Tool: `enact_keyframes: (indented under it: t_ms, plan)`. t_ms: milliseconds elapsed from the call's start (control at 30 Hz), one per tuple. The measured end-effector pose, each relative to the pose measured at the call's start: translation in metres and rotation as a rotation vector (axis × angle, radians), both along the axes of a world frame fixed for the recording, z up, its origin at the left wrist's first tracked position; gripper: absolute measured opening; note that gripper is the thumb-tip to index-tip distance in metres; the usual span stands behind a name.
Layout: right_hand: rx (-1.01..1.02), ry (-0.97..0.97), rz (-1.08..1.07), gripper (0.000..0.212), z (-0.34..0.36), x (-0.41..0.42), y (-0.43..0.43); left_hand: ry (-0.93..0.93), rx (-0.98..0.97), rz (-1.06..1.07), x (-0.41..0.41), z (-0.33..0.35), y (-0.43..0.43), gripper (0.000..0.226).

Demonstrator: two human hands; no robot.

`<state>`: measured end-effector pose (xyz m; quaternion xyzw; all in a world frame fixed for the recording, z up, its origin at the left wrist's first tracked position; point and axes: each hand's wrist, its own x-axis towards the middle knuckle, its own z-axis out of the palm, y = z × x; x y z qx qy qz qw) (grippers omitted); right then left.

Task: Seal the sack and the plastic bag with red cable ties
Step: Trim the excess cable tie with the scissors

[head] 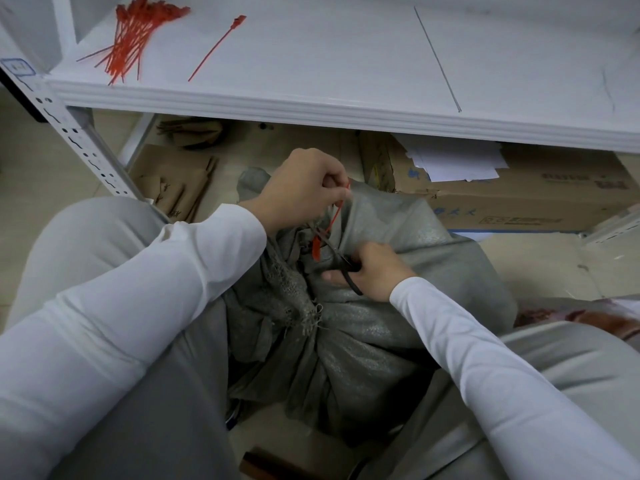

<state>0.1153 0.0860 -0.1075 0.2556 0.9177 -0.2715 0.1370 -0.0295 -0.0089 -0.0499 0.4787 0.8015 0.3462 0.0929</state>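
Person seated, grey trousers [138, 393], white sleeves, knees either side of a grey woven sack [381, 341] standing on the floor. Sack mouth gathered into a frayed neck, just left of the right grip [374, 271] and below the left grip [304, 188]. Right grip is curled round a black-handled tool [353, 285], scissors or snips, cannot tell which; its metal tips reach up and left to the neck, at the strap. A red cable tie [329, 221] is at the neck; whether it loops right round is hidden in the folds. Its flat tag hangs between the two grips, and its tail runs up to the left grip, whose thumb and forefinger pinch the end with the strap drawn straight. Beyond the left grip, flattened cardboard [173, 181] lies on the floor; beyond and right of the right grip, a printed cardboard box [536, 195] with loose white papers [453, 161] on top. Farther, above both grips, a white shelf [346, 64] on a perforated upright [79, 140]. On the shelf, far left of the left grip, a bundle of spare ties [133, 36]; a single tie [216, 46] lies just right of it, apart.
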Motion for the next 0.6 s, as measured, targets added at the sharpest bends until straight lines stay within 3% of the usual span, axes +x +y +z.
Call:
enact_keyframes:
  t_ms: [333, 467, 600]
  plan:
    - [-0.216, -0.09, -0.057, 0.057, 0.005, 0.002, -0.002, -0.022, -0.04, -0.012, 0.0, 0.0, 0.004, 0.009]
    - [-0.139, -0.154, -0.032, 0.049, 0.018, 0.005, 0.0, -0.037, -0.091, -0.053, 0.0, -0.003, 0.004, 0.01]
    - [-0.185, -0.181, -0.098, 0.048, 0.024, 0.012, 0.002, -0.027, -0.151, -0.102, -0.001, -0.007, 0.003, 0.01]
